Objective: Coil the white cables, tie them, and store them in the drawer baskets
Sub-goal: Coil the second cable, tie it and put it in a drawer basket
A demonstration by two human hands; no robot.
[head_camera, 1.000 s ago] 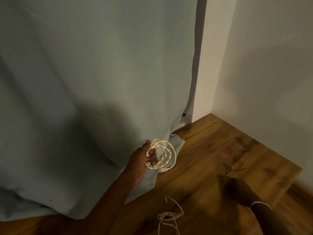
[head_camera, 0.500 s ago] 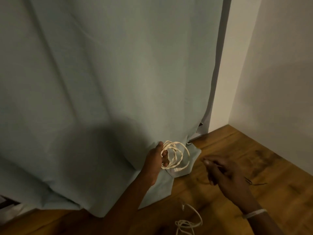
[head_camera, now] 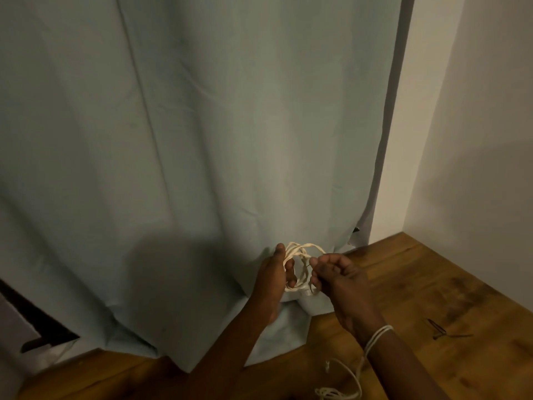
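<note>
A small coil of white cable point(head_camera: 301, 252) hangs in front of the curtain, just above the wooden floor. My left hand point(head_camera: 274, 280) grips the coil's left side, fingers through the loops. My right hand point(head_camera: 337, 277) is closed against the coil's right side, pinching a thin dark tie whose tip shows by the thumb. A second white cable point(head_camera: 346, 379) lies loose on the floor below my right wrist. No drawer or basket is in view.
A pale blue-grey curtain point(head_camera: 202, 140) fills most of the view and pools on the wooden floor point(head_camera: 432, 284). Another thin dark tie point(head_camera: 438, 332) lies on the floor at the right. White walls point(head_camera: 476, 140) form a corner. A dark-edged object point(head_camera: 37, 327) shows at lower left.
My right hand has come up from the floor with a dark tie and moved left until it meets the coil. The left hand has kept hold of the coil.
</note>
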